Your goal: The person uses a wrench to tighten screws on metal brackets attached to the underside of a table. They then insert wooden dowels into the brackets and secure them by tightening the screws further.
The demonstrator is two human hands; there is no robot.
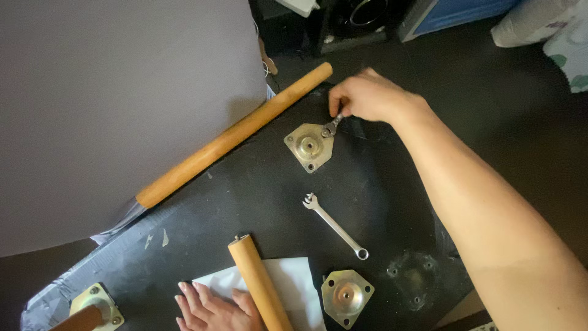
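Note:
My right hand [367, 97] reaches across a black board [245, 202] and grips a small wrench [331, 127] whose head sits on a bolt at the corner of a metal mounting plate [310, 146]. My left hand [211, 306] lies flat at the lower edge, fingers apart, on a white sheet [294, 282] and against a short wooden leg [260, 285]. A loose combination wrench [335, 225] lies on the board between the two plates.
A long wooden leg [236, 135] lies diagonally along the board's upper left edge beside a grey panel [116, 104]. A second mounting plate [346, 296] sits at the bottom centre, a third [98, 303] at bottom left with a leg attached. Bare screw holes [413, 279] show at the right.

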